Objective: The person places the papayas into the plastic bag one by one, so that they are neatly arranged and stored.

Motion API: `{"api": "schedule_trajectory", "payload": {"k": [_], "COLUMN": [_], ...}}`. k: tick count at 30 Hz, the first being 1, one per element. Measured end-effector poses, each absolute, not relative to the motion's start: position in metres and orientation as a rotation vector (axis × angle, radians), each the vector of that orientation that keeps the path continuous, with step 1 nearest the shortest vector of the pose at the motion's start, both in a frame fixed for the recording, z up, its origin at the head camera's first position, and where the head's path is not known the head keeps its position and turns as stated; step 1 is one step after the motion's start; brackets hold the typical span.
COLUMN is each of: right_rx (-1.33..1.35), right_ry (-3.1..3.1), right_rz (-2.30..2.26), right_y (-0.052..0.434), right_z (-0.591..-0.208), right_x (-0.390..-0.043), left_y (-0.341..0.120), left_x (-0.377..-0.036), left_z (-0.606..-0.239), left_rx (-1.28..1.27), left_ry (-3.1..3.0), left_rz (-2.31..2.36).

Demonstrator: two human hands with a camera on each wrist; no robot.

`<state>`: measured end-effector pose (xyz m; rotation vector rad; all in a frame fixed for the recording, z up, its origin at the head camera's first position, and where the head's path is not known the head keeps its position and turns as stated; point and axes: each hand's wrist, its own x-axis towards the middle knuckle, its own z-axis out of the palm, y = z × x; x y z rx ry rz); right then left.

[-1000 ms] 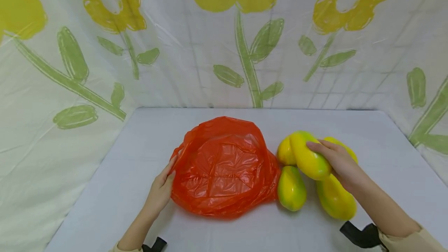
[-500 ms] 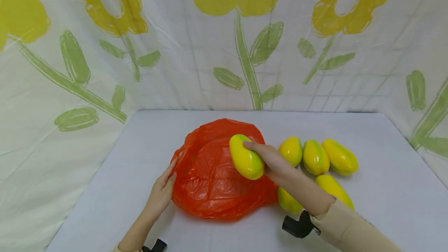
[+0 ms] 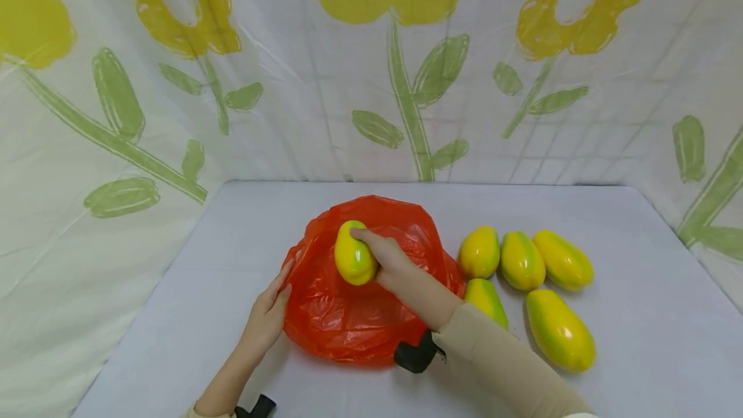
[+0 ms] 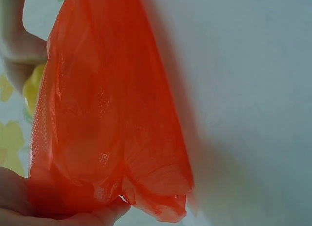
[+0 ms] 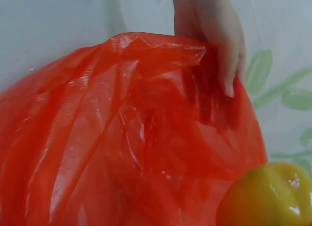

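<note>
An orange plastic bag [image 3: 360, 315] lies open on the white table [image 3: 174, 334]. My left hand [image 3: 268, 311] pinches its left rim, seen close in the left wrist view as orange film [image 4: 107, 138] held between fingers [image 4: 73, 217]. My right hand [image 3: 386, 257] grips a yellow-green mango [image 3: 354, 255] over the bag's opening. In the right wrist view that mango [image 5: 268, 196] shows at the lower right above the bag [image 5: 122, 138], with the left hand [image 5: 214, 40] on the far rim.
Several more yellow-green mangoes lie on the table right of the bag: three in a row [image 3: 522, 260], one [image 3: 560, 331] nearer me, one [image 3: 487, 298] partly behind my right sleeve. A flower-printed sheet [image 3: 371, 63] walls the table's back and sides.
My right hand lifted one mango from the pile and carried it left, from beside the bag to over its opening. The left hand stayed on the bag's rim.
</note>
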<state>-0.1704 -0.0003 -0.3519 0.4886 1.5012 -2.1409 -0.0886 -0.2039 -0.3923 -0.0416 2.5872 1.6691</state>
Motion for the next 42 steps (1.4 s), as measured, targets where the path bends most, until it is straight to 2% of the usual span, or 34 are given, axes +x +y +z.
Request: {"api": "schedule_trajectory", "payload": {"k": [5,16,32,42], "right_rx": [0.597,0.602,0.543,0.520], "right_ry": [1.571,1.629,1.889,2.003], "right_rz": [-2.095,-2.098,-2.098,-1.957], "right_y": [-0.021,-0.054,-0.076,-0.068], "right_z": [-0.358,-0.383,-0.402,-0.408], "right_x": [-0.179,-0.188,-0.200,-0.210], "left_y": [-0.202,-0.199,-0.200,-0.199], "left_x": [-0.091,-0.091,-0.089,-0.093], "left_z": [-0.393,-0.396,-0.396,-0.397], "left_rx": [-0.026,-0.069,-0.066,-0.056], "left_ry": [2.599,2.616,2.623,2.629], "left_rz": [1.672,1.643,1.648,1.633]}}
